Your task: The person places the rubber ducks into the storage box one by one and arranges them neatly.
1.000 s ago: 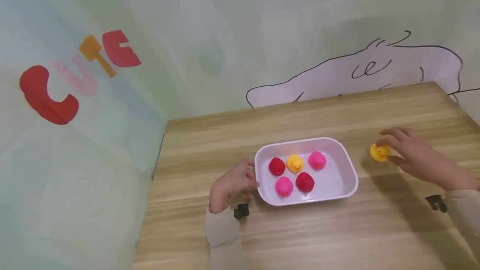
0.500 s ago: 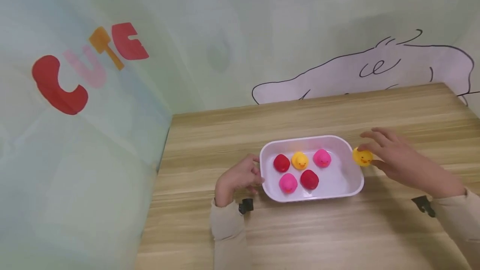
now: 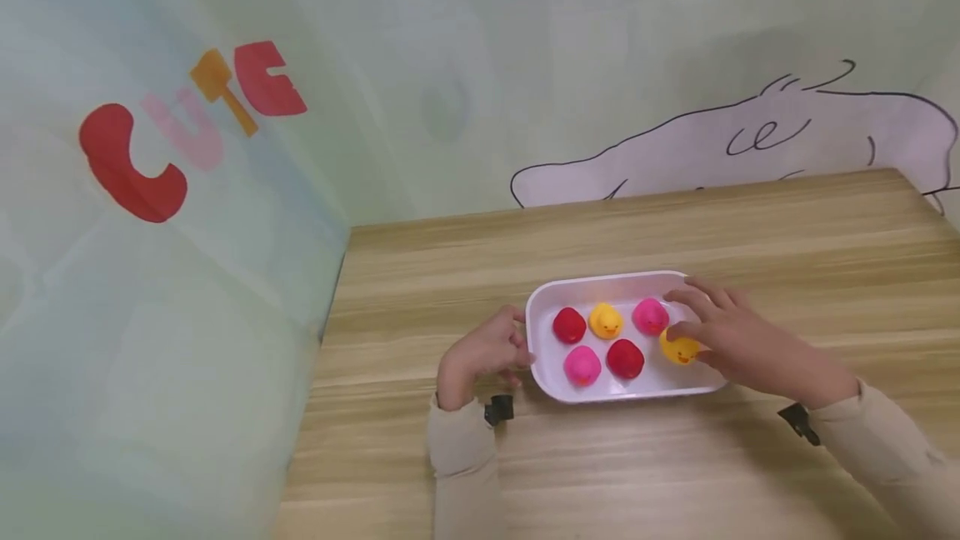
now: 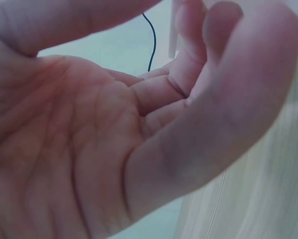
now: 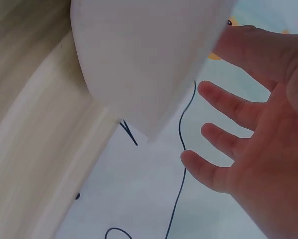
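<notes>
A white tray (image 3: 626,394) holds two red rubber ducks (image 3: 625,359), two pink rubber ducks (image 3: 582,366) and one yellow rubber duck (image 3: 605,321). My right hand (image 3: 738,344) reaches over the tray's right end and pinches another yellow duck (image 3: 681,348) between thumb and fingers. Whether that duck touches the tray floor, I cannot tell. In the right wrist view the tray's outer wall (image 5: 139,59) hides most of it. At the left end of the tray, my left hand (image 3: 483,352) holds the rim with bent fingers; its palm fills the left wrist view.
A wood-grain table (image 3: 600,473) carries the tray. Fabric walls stand behind it and at the left, with coloured letters (image 3: 138,161) and a line drawing (image 3: 750,140). Dark wrist mounts (image 3: 498,409) sit at both sleeves.
My right hand has carried the yellow duck leftward from the table, over the tray's right rim and into its right part. The left hand stays at the tray's left end.
</notes>
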Demonstrator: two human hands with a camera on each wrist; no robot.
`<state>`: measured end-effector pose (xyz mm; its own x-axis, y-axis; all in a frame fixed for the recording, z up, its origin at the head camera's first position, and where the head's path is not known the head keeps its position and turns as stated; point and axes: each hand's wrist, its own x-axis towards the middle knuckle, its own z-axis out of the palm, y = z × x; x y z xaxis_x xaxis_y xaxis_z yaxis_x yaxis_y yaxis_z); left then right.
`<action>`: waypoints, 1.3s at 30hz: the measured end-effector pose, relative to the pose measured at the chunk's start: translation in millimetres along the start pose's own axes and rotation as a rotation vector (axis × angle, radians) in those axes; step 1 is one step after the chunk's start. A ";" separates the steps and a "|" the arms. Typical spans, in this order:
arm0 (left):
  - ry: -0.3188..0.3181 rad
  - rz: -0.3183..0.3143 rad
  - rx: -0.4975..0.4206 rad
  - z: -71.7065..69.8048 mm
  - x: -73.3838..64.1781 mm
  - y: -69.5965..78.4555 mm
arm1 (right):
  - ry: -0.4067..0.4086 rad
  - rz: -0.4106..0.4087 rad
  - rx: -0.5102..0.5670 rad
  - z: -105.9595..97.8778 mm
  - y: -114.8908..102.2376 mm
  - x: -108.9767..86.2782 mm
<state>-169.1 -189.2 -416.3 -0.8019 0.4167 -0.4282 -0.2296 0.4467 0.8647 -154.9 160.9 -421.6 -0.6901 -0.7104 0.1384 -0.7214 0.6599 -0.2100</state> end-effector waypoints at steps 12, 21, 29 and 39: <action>0.010 -0.013 0.016 3.1 1.1 1.4 | -0.039 0.025 -0.010 14.3 0.7 6.8; 0.051 -0.007 0.028 1.4 0.8 0.6 | -0.052 0.072 -0.011 14.0 1.8 5.4; 0.132 -0.045 0.170 -4.8 1.1 -1.3 | 0.120 0.102 0.033 8.4 15.5 -22.1; 0.233 0.098 0.441 2.8 -5.4 -15.9 | 0.135 0.299 0.130 16.1 24.0 -68.5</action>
